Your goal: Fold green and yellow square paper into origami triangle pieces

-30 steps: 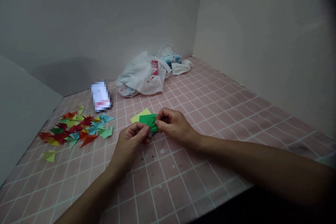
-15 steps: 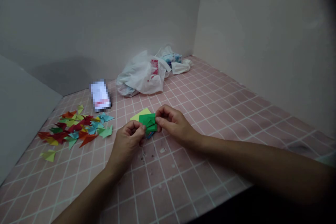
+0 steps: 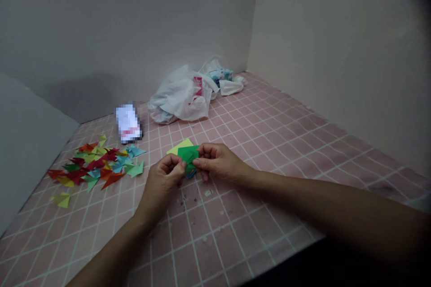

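Observation:
Between my two hands is a small green sheet of origami paper (image 3: 187, 152) with folds in its lower part. My left hand (image 3: 167, 172) pinches its left side between thumb and fingers. On the opposite side, my right hand (image 3: 212, 161) grips the lower right edge, thumb on top of the paper. Yellow paper (image 3: 180, 145) shows behind the green sheet, and a sliver of blue peeks out underneath. The hidden fingers keep me from seeing the back of the fold.
Left of my hands lies a heap of colourful folded paper pieces (image 3: 97, 161). A phone with a blurred screen (image 3: 128, 122) rests behind it. Farther back are a white plastic bag (image 3: 183, 94) and a blue-patterned packet (image 3: 220, 74). Walls border the pink checked tabletop (image 3: 269, 130).
My right hand has shifted slightly down and left, its thumb now farther over the green paper. The left hand stays nearly in place.

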Action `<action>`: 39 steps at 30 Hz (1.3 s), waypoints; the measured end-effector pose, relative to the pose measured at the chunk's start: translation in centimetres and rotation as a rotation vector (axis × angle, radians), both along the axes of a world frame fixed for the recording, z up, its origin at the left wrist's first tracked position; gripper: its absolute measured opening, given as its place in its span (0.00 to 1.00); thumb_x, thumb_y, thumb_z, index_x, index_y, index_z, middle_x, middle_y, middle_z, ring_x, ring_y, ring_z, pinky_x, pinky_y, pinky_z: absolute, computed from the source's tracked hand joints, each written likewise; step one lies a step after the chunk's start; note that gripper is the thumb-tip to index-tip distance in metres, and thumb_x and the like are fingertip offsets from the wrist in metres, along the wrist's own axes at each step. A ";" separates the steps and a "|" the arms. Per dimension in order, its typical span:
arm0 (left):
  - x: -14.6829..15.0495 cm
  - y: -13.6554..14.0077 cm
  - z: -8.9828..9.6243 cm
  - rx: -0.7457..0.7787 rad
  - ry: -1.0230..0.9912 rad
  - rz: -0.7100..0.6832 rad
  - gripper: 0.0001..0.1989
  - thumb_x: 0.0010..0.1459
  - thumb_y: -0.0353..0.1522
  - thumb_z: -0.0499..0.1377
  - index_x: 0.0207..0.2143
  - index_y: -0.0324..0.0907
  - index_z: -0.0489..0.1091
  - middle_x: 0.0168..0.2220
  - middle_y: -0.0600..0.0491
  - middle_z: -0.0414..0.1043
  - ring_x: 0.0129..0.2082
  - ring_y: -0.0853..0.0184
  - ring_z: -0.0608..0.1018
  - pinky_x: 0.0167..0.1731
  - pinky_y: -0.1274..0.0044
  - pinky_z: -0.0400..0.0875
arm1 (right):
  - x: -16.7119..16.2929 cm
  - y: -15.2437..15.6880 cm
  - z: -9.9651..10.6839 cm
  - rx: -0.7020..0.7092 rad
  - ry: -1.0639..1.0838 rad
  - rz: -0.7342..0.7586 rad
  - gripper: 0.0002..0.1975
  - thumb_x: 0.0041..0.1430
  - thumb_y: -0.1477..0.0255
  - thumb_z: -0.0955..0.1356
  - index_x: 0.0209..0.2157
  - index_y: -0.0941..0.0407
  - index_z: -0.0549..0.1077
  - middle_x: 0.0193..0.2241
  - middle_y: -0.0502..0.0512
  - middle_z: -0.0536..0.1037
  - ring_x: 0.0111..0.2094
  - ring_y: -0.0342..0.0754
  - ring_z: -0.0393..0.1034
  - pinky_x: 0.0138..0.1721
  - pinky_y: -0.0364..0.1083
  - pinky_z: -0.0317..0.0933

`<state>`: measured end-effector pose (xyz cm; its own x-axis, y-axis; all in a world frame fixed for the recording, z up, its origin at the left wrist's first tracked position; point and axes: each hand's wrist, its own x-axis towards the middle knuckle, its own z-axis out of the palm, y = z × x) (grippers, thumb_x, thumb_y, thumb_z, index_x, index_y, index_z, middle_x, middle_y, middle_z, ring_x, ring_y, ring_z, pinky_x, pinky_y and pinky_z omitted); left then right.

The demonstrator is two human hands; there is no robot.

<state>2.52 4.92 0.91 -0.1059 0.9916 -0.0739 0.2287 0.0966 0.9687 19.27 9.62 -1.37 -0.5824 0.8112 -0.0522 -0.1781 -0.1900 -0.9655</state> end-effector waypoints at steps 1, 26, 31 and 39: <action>0.1 0.0 0.1 0.002 0.004 0.000 0.12 0.51 0.38 0.62 0.22 0.42 0.65 0.16 0.60 0.62 0.17 0.73 0.62 0.20 0.80 0.56 | 0.0 0.0 0.0 -0.002 0.002 -0.003 0.07 0.59 0.74 0.69 0.29 0.56 0.66 0.16 0.43 0.71 0.16 0.38 0.64 0.21 0.38 0.57; -0.1 -0.1 -0.3 0.109 0.094 0.024 0.09 0.53 0.34 0.61 0.23 0.43 0.66 0.18 0.60 0.62 0.19 0.72 0.62 0.22 0.79 0.56 | 0.2 0.1 0.4 0.187 0.027 -0.177 0.06 0.54 0.73 0.70 0.30 0.55 0.67 0.26 0.45 0.68 0.24 0.39 0.65 0.27 0.42 0.62; -0.1 -0.1 -0.6 0.095 0.056 0.007 0.10 0.54 0.34 0.61 0.23 0.43 0.66 0.18 0.60 0.62 0.19 0.72 0.61 0.22 0.79 0.56 | -0.1 0.0 0.0 0.191 -0.011 -0.155 0.05 0.52 0.74 0.70 0.28 0.56 0.69 0.25 0.46 0.71 0.26 0.40 0.67 0.30 0.42 0.63; -0.1 -0.1 -0.6 0.042 -0.023 -0.038 0.10 0.53 0.35 0.63 0.23 0.42 0.68 0.20 0.59 0.65 0.21 0.72 0.64 0.24 0.80 0.58 | 0.0 -0.2 0.3 0.163 -0.070 -0.179 0.05 0.51 0.74 0.69 0.27 0.56 0.68 0.22 0.45 0.70 0.24 0.41 0.66 0.28 0.42 0.61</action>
<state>2.44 4.83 0.33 -0.0664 0.9972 -0.0346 0.2092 0.0478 0.9767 19.31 9.42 -1.10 -0.4279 0.9023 0.0529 -0.1267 -0.0019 -0.9919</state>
